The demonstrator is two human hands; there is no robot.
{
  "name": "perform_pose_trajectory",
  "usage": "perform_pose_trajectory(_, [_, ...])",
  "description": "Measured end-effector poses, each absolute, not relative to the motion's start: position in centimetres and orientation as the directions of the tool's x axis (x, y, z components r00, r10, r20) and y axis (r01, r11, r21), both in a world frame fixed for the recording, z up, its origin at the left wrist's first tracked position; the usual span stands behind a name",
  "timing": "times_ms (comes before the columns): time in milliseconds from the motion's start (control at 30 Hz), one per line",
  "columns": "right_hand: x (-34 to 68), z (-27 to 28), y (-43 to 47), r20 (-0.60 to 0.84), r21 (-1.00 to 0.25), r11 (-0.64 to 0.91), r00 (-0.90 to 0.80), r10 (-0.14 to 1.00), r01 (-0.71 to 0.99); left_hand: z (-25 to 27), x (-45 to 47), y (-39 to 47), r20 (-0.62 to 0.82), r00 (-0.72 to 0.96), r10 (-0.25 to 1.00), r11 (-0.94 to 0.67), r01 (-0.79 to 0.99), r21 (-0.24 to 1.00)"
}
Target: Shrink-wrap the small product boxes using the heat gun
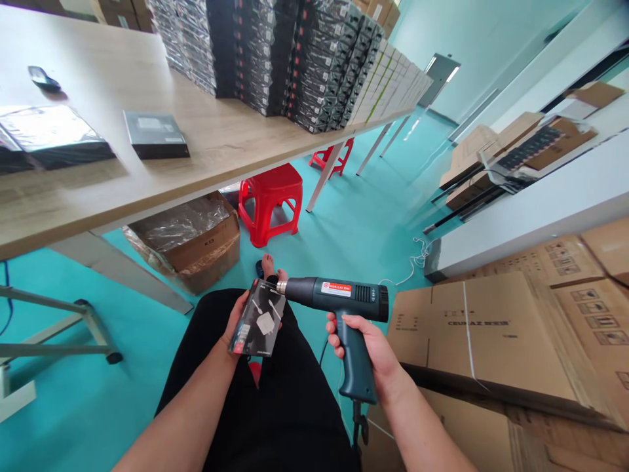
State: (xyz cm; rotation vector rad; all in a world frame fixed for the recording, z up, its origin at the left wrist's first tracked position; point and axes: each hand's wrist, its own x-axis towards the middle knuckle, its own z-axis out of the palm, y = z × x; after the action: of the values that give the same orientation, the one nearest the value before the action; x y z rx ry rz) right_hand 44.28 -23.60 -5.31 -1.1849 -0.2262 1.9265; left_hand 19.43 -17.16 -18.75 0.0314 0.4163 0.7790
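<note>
My left hand [236, 321] is closed around a small black product box [261, 319] printed with a white charger and cable. In my right hand [363, 337] is a dark green heat gun [334, 295], gripped by its handle, with a power cord hanging from the base. The gun's metal nozzle points left at the upper right edge of the box, very close to it; whether they touch I cannot tell. Both are held above my lap.
On the wooden table [206, 144] stand tall stacks of wrapped black boxes [265, 59], and a single dark box [155, 134] lies nearer. Red stools [272, 196] and an open carton [206, 242] of clear film sit below. Large cardboard boxes [472, 334] are piled at my right.
</note>
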Motion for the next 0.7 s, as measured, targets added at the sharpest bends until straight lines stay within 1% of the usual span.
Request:
perform_pose_trajectory(67, [43.5,-5.1,-23.2,-0.63,-0.572,-0.625,-0.204,0.749,-0.531,-18.9,19.4,-17.2,-0.366,0.626,0.689,0.713,-0.676,0.187])
perform_pose_trajectory(133, [42.6,-4.6,-22.9,-0.603,-0.638,-0.612,-0.191,0.775,-0.467,-19.0,19.5,-17.2,-0.378,0.62,0.688,0.712,-0.679,0.182])
perform_pose_trajectory(200, [41.9,-3.8,-22.9,-0.574,-0.724,-0.604,-0.194,0.795,-0.334,-19.0,19.5,-17.2,-0.387,0.611,0.691,0.702,-0.694,0.158])
perform_pose_trajectory(233, [41.8,-3.3,-23.2,-0.569,-0.757,-0.611,-0.226,0.79,-0.232,-19.0,19.5,-17.2,-0.392,0.595,0.702,0.686,-0.713,0.147])
perform_pose_trajectory(300, [41.8,-2.0,-23.8,-0.594,-0.78,-0.625,-0.358,0.721,0.035,-18.7,19.5,-17.1,-0.405,0.555,0.726,0.648,-0.749,0.135])
perform_pose_trajectory(367, [42.2,-0.8,-24.5,-0.638,-0.764,-0.569,-0.487,0.597,0.303,-18.6,19.5,-17.1,-0.411,0.547,0.729,0.642,-0.755,0.135])
perform_pose_trajectory(400, [42.3,-0.4,-24.8,-0.656,-0.752,-0.531,-0.513,0.554,0.39,-18.7,19.5,-17.0,-0.411,0.556,0.723,0.651,-0.747,0.134])
perform_pose_trajectory(433, [42.4,-0.1,-24.9,-0.664,-0.747,-0.509,-0.513,0.544,0.428,-18.8,19.6,-17.0,-0.411,0.561,0.719,0.656,-0.743,0.132])
perform_pose_trajectory(467, [42.3,0.1,-24.8,-0.659,-0.752,-0.51,-0.494,0.568,0.418,-18.9,19.6,-16.9,-0.412,0.556,0.722,0.652,-0.746,0.136])
perform_pose_trajectory(500, [42.2,0.2,-24.6,-0.644,-0.765,-0.529,-0.461,0.611,0.367,-19.1,19.7,-16.9,-0.417,0.546,0.727,0.645,-0.751,0.14])
perform_pose_trajectory(567, [41.7,-0.2,-23.7,-0.597,-0.799,-0.568,-0.382,0.706,0.199,-19.4,19.7,-16.9,-0.42,0.54,0.73,0.64,-0.755,0.144])
perform_pose_trajectory(633, [41.5,-0.8,-22.4,-0.546,-0.829,-0.556,-0.306,0.78,0.062,-19.4,19.6,-16.9,-0.392,0.579,0.715,0.668,-0.731,0.138])
perform_pose_trajectory(700, [41.8,-1.4,-21.3,-0.52,-0.848,-0.529,-0.208,0.828,0.015,-19.2,19.5,-17.0,-0.342,0.619,0.707,0.689,-0.712,0.136])
